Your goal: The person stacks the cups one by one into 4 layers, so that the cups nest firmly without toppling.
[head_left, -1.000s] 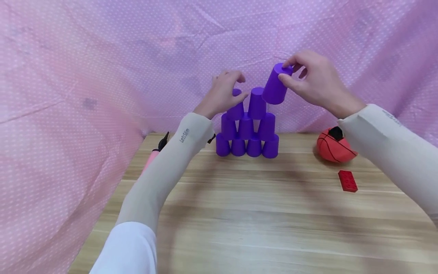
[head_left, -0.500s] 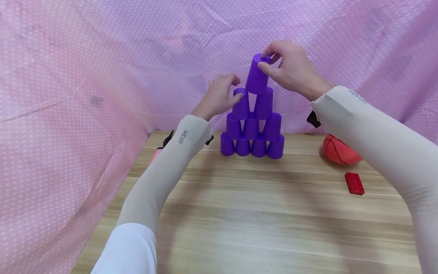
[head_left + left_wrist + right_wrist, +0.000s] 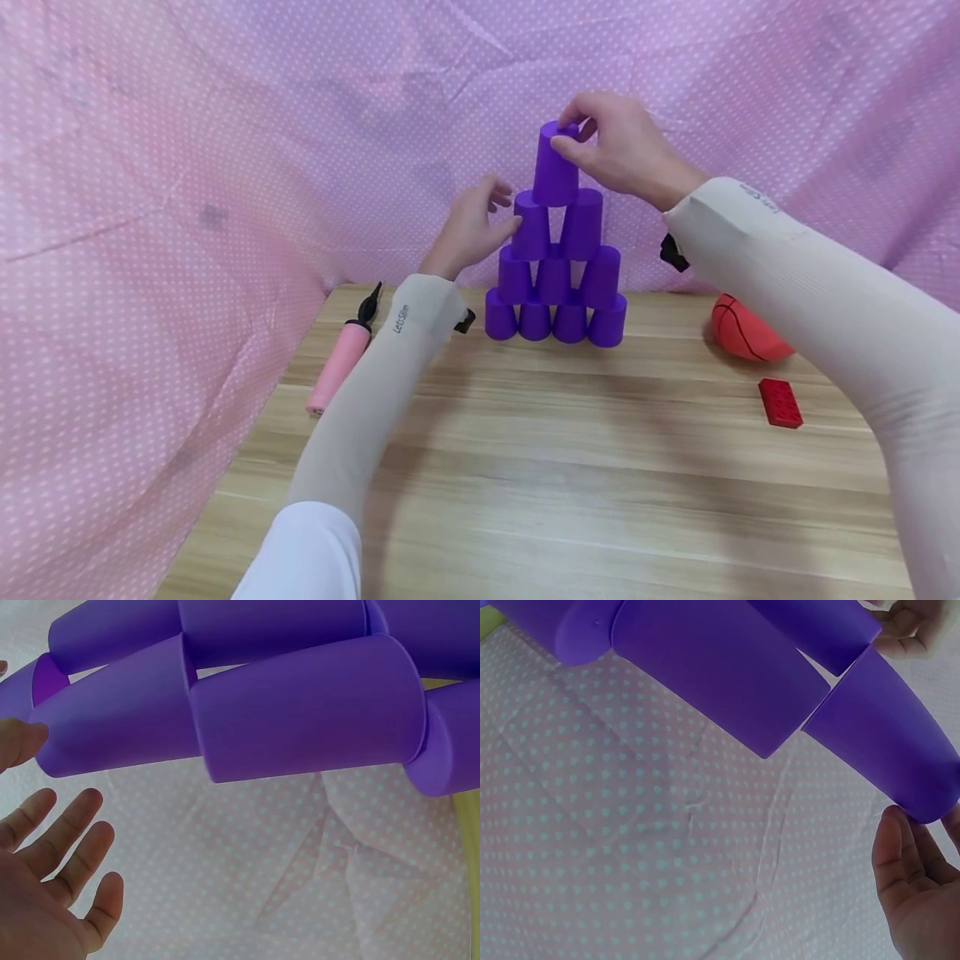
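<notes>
Upside-down purple cups stand stacked as a pyramid, with a row of several at the base, then three, then two. My right hand [image 3: 618, 146] pinches the top cup [image 3: 556, 171] by its closed end. That cup's rim sits right at the two cups beneath it, as the right wrist view of the top cup [image 3: 892, 735] also shows. Beside the left cup [image 3: 532, 227] of the two-cup row, my left hand [image 3: 472, 229] has its fingers spread and holds nothing. In the left wrist view, the thumb [image 3: 22, 742] overlaps that cup's closed end.
A pink hand pump [image 3: 341, 362] with a black nozzle lies left of the pyramid, partly behind the left forearm. To the right are a red ball with black lines [image 3: 746, 329] and a red toy brick [image 3: 780, 403]. Pink dotted cloth [image 3: 225, 125] hangs behind the wooden table [image 3: 562, 467].
My right hand has carried the held cup leftward onto the pyramid's top, and the cup has turned from tilted to nearly upright. The left hand has drawn slightly down and left from the stack.
</notes>
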A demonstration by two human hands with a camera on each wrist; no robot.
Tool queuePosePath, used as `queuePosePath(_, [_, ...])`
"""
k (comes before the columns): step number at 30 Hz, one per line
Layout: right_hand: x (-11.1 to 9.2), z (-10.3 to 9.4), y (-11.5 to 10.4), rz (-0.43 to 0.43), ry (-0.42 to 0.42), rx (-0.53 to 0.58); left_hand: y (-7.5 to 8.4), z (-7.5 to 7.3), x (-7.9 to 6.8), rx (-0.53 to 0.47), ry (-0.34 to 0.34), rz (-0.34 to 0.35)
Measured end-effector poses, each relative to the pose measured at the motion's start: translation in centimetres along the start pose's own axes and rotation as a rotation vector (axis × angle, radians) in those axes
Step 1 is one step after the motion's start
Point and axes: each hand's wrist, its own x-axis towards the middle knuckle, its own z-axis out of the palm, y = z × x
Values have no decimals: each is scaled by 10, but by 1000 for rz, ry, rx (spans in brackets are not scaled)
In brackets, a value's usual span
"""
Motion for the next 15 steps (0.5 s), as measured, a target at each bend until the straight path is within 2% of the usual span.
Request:
queuePosePath(2, [1, 0, 0, 15, -11, -1, -2, 2, -1, -19, -2, -1])
queuePosePath(10, [2, -1, 0, 49, -31, 4, -3, 4, -2, 10, -1, 28])
queuePosePath(15, [-11, -6, 5, 25, 11, -1, -4, -1, -10, 56, -4, 15])
